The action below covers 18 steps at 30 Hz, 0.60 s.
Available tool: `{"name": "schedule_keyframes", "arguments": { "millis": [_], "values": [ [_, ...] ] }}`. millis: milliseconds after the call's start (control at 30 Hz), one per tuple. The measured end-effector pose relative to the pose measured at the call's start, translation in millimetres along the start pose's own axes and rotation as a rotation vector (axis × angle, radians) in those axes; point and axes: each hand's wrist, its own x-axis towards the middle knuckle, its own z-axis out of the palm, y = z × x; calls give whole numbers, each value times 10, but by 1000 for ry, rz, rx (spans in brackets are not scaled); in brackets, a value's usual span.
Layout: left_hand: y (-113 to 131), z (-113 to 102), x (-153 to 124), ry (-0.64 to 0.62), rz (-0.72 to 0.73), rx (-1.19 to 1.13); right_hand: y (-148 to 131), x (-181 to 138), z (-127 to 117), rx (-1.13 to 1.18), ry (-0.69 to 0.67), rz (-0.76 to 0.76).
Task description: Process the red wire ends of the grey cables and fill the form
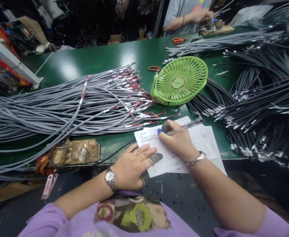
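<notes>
Printed paper sheets (pixel 208 144) lie in a loose stack at the front edge of the green table. My right hand (pixel 180 140) is closed around a clear pen (pixel 192 123), its lower end over the top sheet; grey and blue coverings sit on the fingertips. Flat on the left side of the paper rests my left hand (pixel 136 164), fingers stretched out, with a grey finger cover on one finger. Beyond the sheets, a bundle of grey cables (pixel 67 108) ends in bare coloured wires.
A green fan (pixel 180 80) stands behind the papers. Dark cables (pixel 263 98) pile up at the right. A taped cardboard piece (pixel 83 151) lies at the front left, above a pink clip (pixel 49 186). Across the table (pixel 85 61) a person (pixel 184 19) handles wires.
</notes>
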Motion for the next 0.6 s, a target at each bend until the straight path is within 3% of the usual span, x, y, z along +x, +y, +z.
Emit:
{"name": "schedule_keyframes", "arguments": {
  "millis": [300,467,600],
  "values": [
    [-2,-2,4,-6,-4,7,21,31,-34,97,19,104],
    [-13,19,5,0,-2,-6,43,71,-44,298,55,218],
    [-17,14,0,13,4,-7,65,114,-53,567,-30,390]
  ]
}}
